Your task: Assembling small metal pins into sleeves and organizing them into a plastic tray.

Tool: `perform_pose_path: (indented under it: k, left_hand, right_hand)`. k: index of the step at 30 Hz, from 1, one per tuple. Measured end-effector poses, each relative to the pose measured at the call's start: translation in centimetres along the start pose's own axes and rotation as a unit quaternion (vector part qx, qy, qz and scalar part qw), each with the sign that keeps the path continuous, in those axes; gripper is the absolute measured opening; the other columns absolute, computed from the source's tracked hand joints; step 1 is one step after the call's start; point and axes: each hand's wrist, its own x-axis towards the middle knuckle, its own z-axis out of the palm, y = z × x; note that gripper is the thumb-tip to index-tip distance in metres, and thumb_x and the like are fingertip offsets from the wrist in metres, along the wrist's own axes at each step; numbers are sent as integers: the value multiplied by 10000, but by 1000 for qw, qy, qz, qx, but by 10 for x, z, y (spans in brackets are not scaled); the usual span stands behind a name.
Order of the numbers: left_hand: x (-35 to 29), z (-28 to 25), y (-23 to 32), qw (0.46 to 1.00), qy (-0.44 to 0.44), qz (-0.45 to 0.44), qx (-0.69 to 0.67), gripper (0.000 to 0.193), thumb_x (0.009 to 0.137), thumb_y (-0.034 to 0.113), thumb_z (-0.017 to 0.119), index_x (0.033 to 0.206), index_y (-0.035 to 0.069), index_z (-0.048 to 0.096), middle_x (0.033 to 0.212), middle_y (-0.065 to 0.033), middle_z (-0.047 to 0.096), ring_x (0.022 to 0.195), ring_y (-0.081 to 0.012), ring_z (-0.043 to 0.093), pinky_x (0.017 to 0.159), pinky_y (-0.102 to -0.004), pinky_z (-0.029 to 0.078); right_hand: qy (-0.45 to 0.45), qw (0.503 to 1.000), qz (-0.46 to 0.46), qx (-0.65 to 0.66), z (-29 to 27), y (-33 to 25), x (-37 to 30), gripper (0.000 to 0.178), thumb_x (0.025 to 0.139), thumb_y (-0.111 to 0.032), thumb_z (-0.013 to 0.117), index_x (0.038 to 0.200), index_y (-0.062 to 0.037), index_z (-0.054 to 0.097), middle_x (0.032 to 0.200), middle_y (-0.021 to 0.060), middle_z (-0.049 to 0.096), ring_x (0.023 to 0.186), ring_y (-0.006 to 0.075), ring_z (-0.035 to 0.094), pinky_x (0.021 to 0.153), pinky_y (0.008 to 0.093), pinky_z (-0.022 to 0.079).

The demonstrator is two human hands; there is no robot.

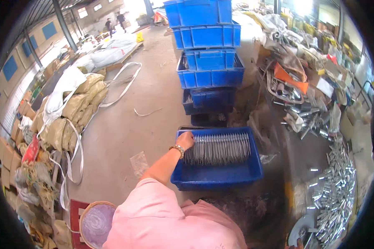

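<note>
**At the far left corner of a blue bin, a hand meets a row of metal pieces**

Near the bin's far left corner, the left hand bends its fingers down over the left end of a row of slim metal pieces; whether they grasp one cannot be told. A beaded bracelet circles that wrist, below a pink sleeve. The row sits inside the blue bin, packed side by side along its far edge, running from the left edge almost to the right one, with the thin ends toward the near edge.

What looks like a bit of the right hand shows at the view's lower border, close to a pale disc; its fingers are too cut off to read.

Beyond the bin's far edge rises a stack of blue crates. Off its right edge lies a heap of shiny metal parts; well off its left edge are brown sacks and, nearer the person, a round basin.
</note>
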Motion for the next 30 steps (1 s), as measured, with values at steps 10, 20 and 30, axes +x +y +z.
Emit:
perform_pose_path:
  k: [10, 20, 30]
  left_hand:
    - [-10, -17, 24, 1000, 16, -18, -9, 401, 978, 324, 761, 1291, 76, 732, 1228, -229, 774, 1206, -415, 726, 1039, -519, 566]
    - [-49, -61, 122, 985, 109, 133, -35, 273, 1047, 346, 703, 1154, 96, 733, 1011, -193, 794, 979, -407, 768, 836, -534, 587]
    - [-123, -79, 317, 881, -47, 375, -285, 229, 1007, 163, 786, 1223, 95, 754, 921, -93, 764, 825, -174, 732, 745, -341, 572]
  right_hand:
    - [6, 998, 30, 47, 0, 13, 9, 265, 1068, -50, 621, 1300, 69, 673, 903, 137, 751, 635, 150, 654, 564, 274, 551]
    - [-26, 1000, 4, -11, -9, 22, 11, 361, 1052, -10, 521, 1367, 45, 690, 919, 134, 746, 663, 168, 646, 567, 284, 551]
    - [-23, 999, 45, 17, -8, 36, 17, 288, 1068, -24, 606, 1340, -2, 697, 899, 69, 706, 601, 72, 594, 521, 229, 477]
